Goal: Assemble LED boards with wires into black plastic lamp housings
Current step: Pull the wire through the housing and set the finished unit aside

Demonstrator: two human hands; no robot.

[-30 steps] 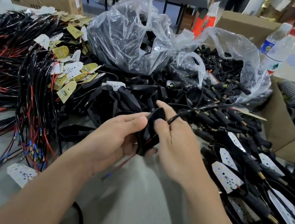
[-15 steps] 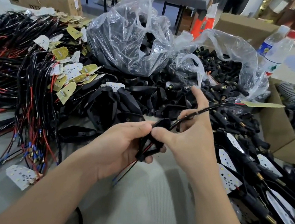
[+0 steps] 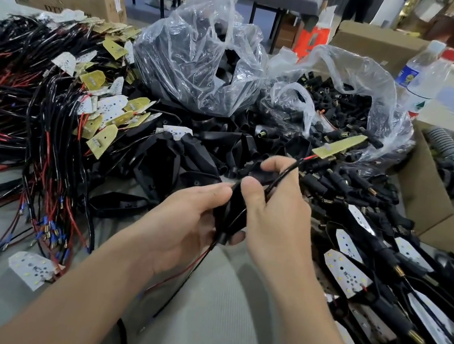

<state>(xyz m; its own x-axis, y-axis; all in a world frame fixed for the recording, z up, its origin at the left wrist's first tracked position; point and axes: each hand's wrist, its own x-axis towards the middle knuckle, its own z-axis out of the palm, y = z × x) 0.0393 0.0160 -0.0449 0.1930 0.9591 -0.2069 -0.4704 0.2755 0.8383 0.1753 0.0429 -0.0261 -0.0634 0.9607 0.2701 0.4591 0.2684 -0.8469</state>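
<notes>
My left grip (image 3: pixel 181 224) is curled round a black housing (image 3: pixel 231 211), thumb on top, holding it above the table (image 3: pixel 210 319) just in front of me. My right grip (image 3: pixel 278 219) pinches the housing's upper end with the thumb. Its fingers curl round the wire (image 3: pixel 282 175), which climbs away to a board (image 3: pixel 339 145), gold side up, in the air before the right bag (image 3: pixel 355 82). Thin red and black leads (image 3: pixel 188 270) trail from the housing's lower end toward me.

The one bare stretch of table is the grey strip under my forearms, wider toward me. On the left a wire pile (image 3: pixel 4 110) hems it in, with a white board (image 3: pixel 33 265) at the pile's near edge. On the right a heap (image 3: pixel 383 273) of white boards on black parts crowds my right forearm. Ahead, loose housings (image 3: pixel 192 154) lie in front of the left bag (image 3: pixel 197 55), and a box (image 3: pixel 423 210) stands far right.

My fingers cover most of the held housing, so I can't tell how far the wire runs inside it. The heap and the box are cut off by the right edge, and what fills the left bag is hard to make out through the plastic
</notes>
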